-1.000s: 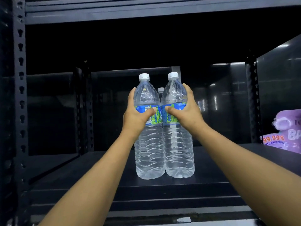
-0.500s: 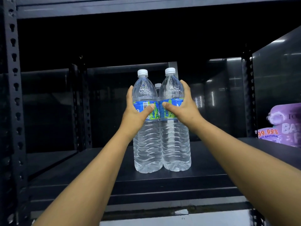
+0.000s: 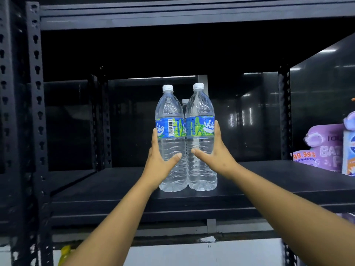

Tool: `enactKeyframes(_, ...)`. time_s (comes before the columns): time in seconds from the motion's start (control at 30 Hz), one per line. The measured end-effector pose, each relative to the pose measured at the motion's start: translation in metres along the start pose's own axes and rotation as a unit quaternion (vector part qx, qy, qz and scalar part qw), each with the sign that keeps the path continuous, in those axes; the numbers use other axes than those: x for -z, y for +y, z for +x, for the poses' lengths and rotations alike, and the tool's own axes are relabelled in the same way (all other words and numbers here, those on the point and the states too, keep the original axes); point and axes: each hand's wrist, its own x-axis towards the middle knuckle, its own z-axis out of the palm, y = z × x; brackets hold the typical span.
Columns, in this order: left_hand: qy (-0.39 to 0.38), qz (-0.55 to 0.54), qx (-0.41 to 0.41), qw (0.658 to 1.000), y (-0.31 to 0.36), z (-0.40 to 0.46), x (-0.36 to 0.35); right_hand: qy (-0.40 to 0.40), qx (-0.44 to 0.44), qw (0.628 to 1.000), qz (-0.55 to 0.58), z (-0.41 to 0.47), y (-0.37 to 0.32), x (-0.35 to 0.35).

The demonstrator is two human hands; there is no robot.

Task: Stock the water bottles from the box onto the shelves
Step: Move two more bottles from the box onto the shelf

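Two clear water bottles with white caps and blue-green labels stand side by side, touching, on the black shelf (image 3: 107, 191). My left hand (image 3: 159, 164) holds the left bottle (image 3: 170, 110) just below its label, thumb across the front and fingers up its outer side. In the same way my right hand (image 3: 216, 158) holds the right bottle (image 3: 199, 106). Behind the gap between them the cap of a third bottle (image 3: 185, 101) shows. The box is out of view.
Purple and blue product packs (image 3: 324, 150) stand at the shelf's right end. Perforated black uprights (image 3: 36, 112) frame the left side, and an upper shelf beam (image 3: 172, 18) runs overhead. The shelf has bare room left and right of the bottles.
Both hands have slid down from the labels to the bottles' lower bodies. The bottles stay standing on the shelf, and the labels are now uncovered.
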Motion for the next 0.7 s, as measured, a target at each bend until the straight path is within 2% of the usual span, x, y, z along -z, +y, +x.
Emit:
enactKeyframes(0.3,-0.021,0.019,0.033,0.999,-0.005,-0.022,0.002,-0.039,-0.023,0.999,-0.024,-0.026,0.008,0.003)
enactKeyframes(0.7,-0.026,0.03,0.008,0.999,-0.017,-0.017,0.002,-0.033,-0.021,0.999,-0.031,-0.018,0.015,0.0)
